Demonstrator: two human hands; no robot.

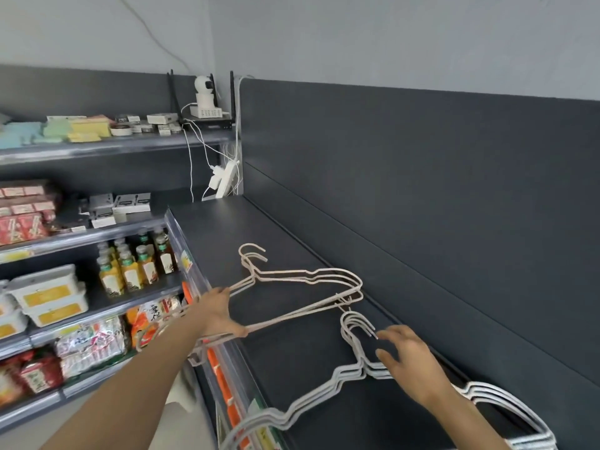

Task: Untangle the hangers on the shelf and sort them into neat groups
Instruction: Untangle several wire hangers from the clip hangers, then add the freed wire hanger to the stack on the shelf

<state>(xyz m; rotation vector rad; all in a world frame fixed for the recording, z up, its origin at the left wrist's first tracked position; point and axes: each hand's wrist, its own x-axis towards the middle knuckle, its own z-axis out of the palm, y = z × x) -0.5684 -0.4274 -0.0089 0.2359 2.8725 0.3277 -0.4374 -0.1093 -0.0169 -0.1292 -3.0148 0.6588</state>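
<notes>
Two groups of thin wire hangers lie on the dark grey shelf (pixel 227 228). The pale pink hangers (pixel 305 276) sit in the middle, hooks pointing away from me. My left hand (pixel 220 315) grips their near end at the shelf's front edge, fingers curled round the wires. The white hangers (pixel 324 399) lie stacked closer to me, their hooks (pixel 354 323) touching the pink group's right tip. Over the necks of the white hangers my right hand (pixel 412 368) hovers, fingers spread and relaxed, holding nothing.
A dark back panel (pixel 422 190) runs along the shelf's right side. To the left are lower shelves with bottles (pixel 136 264), boxes and snack packets. A router, a camera (pixel 204 95) and a power strip (pixel 225 178) with cables sit at the far corner.
</notes>
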